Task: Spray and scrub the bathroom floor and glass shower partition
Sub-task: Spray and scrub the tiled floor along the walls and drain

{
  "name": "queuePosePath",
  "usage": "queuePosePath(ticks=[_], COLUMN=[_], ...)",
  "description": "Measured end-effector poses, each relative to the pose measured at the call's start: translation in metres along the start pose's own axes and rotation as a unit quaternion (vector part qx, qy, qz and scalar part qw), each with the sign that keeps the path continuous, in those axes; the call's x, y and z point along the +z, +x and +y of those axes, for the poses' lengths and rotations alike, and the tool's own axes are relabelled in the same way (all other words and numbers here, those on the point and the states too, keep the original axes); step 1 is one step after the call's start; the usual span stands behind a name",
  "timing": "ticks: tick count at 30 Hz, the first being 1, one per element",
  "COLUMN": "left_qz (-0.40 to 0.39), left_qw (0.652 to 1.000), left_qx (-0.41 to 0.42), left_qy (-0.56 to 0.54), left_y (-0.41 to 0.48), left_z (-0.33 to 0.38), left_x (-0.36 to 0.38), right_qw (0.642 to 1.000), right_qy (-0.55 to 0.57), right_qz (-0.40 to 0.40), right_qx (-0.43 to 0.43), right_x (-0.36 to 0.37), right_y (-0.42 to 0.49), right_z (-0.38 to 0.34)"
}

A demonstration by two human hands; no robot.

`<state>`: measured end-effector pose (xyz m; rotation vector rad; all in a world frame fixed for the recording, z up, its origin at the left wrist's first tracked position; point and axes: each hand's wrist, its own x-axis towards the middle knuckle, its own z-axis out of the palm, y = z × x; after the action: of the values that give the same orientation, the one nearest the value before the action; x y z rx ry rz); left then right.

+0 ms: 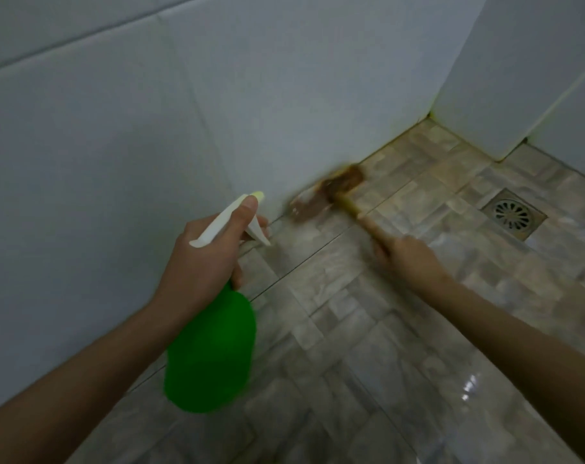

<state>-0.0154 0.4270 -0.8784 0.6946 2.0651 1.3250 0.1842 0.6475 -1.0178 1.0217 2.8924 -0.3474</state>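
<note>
I have the right hand (408, 259) with its grip closed round the brush (334, 192) handle. The blurred head lies on the floor (368, 363) left of the drain (513, 216), long axis pointing away from that hand. Farther left of the drain, my left hand (197, 259) holds the spray bottle (211, 353).

We see a spray bottle (211, 356) with a bright green body, a white trigger head and a pale yellow nozzle tip. The brush (343, 183) shows brown bristles, blurred, a yellow neck and a tan handle. The floor (368, 329) is tiled in mottled beige and grey, a blocky patchwork of small rectangles crossed by thin dark grout lines, with white glints at lower right. The walls (150, 112) are plain pale blue-white tiles with faint seams. Yellowish staining lines the corner joint (431, 114). The drain (513, 216) is dull bronze with a radial slot pattern.
</note>
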Motion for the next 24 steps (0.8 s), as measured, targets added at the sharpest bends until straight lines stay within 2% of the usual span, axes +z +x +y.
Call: queuePosePath(ticks=[1, 3, 5, 7, 8, 9, 12, 14, 16, 19, 20, 23, 24], left_qz=[0.014, 0.034, 0.034, 0.035, 0.038, 0.044, 0.059, 0.066, 0.076, 0.086, 0.09, 0.103, 0.109], left_qw=[1.0, 0.999, 0.999, 0.999, 0.999, 0.999, 0.998, 0.998, 0.997, 0.996, 0.996, 0.994, 0.993], left_qx=[-0.002, -0.013, -0.021, -0.019, -0.018, -0.018, -0.017, -0.017, -0.018, -0.02, -0.019, -0.022, -0.024], left_qy=[0.0, -0.001, -0.001, 0.006, 0.008, 0.008, 0.0, -0.015, -0.023, -0.016, -0.015, -0.029, -0.036], left_y=[-0.006, -0.017, -0.029, -0.04, -0.045, -0.05, -0.06, -0.066, -0.072, -0.08, -0.082, -0.09, -0.093], left_z=[-0.001, -0.003, -0.007, -0.012, -0.014, -0.019, -0.028, -0.031, -0.034, -0.042, -0.044, -0.049, -0.05], left_x=[-0.009, -0.027, -0.041, -0.052, -0.057, -0.063, -0.078, -0.087, -0.093, -0.098, -0.1, -0.107, -0.11], right_qw=[0.997, 0.987, 0.985, 0.994, 0.995, 0.996, 0.995, 0.99, 0.989, 0.985, 0.987, 0.995, 0.995], right_qy=[0.031, 0.085, 0.111, 0.064, 0.043, 0.037, 0.053, 0.069, 0.088, 0.043, 0.024, 0.037, 0.041], right_qz=[0.018, -0.009, -0.068, -0.087, -0.08, -0.073, -0.033, -0.039, -0.095, -0.14, -0.137, -0.088, -0.071], right_qx=[0.065, 0.139, 0.109, -0.013, -0.045, -0.042, 0.076, 0.118, 0.078, -0.089, -0.084, 0.037, 0.053], right_x=[-0.001, 0.001, 0.014, 0.03, 0.032, 0.029, 0.012, 0.006, 0.013, 0.034, 0.034, 0.023, 0.018], right_y=[0.0, -0.008, -0.026, -0.044, -0.044, -0.041, -0.026, -0.031, -0.045, -0.069, -0.066, -0.048, -0.047], right_z=[0.0, -0.027, -0.076, -0.111, -0.113, -0.107, -0.074, -0.086, -0.127, -0.165, -0.159, -0.131, -0.132])
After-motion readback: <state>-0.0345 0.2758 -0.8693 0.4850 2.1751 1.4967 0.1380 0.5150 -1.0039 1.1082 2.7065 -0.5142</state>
